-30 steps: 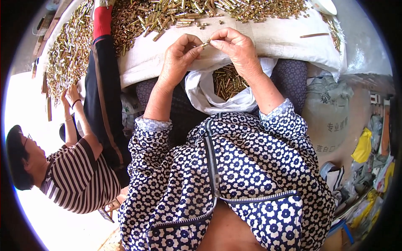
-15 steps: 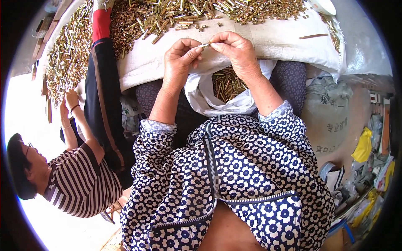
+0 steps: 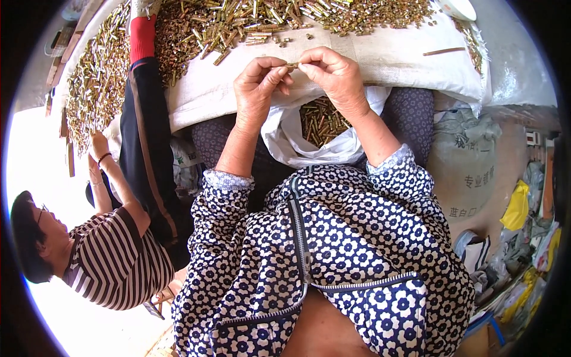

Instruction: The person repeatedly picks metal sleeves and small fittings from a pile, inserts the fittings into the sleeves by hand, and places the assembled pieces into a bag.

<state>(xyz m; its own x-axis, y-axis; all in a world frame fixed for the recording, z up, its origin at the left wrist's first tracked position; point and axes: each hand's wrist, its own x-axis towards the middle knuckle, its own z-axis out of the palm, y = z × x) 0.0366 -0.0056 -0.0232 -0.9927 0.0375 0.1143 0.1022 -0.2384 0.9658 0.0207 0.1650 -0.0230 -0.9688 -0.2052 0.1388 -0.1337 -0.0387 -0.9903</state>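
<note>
Above the cloth-covered work surface, my left hand (image 3: 257, 83) and my right hand (image 3: 334, 77) meet with their fingertips. Between them is a slim brass-coloured metal tube (image 3: 291, 65), held level and pinched at either end by thumb and forefinger. The fingers partly cover it, so its exact kind is hard to make out. Below the hands, in my lap, a white plastic bag (image 3: 282, 134) stands open. Many similar metal tubes (image 3: 321, 122) lie inside it. Beyond my hands a large pile of loose tubes and small metal rings (image 3: 256, 21) spreads over the pale cloth (image 3: 404, 62).
A thin brown stick (image 3: 444, 52) lies on the cloth at the right, near a white bowl (image 3: 459, 8). At the left a co-worker in a striped shirt (image 3: 119, 262) handles pieces at the pile's edge. Plastic bags, one yellow (image 3: 516, 205), crowd the right side.
My left hand has shifted slightly right and down, and the tube now lies more level between my fingertips. The co-worker's hands have moved a little at the pile's edge.
</note>
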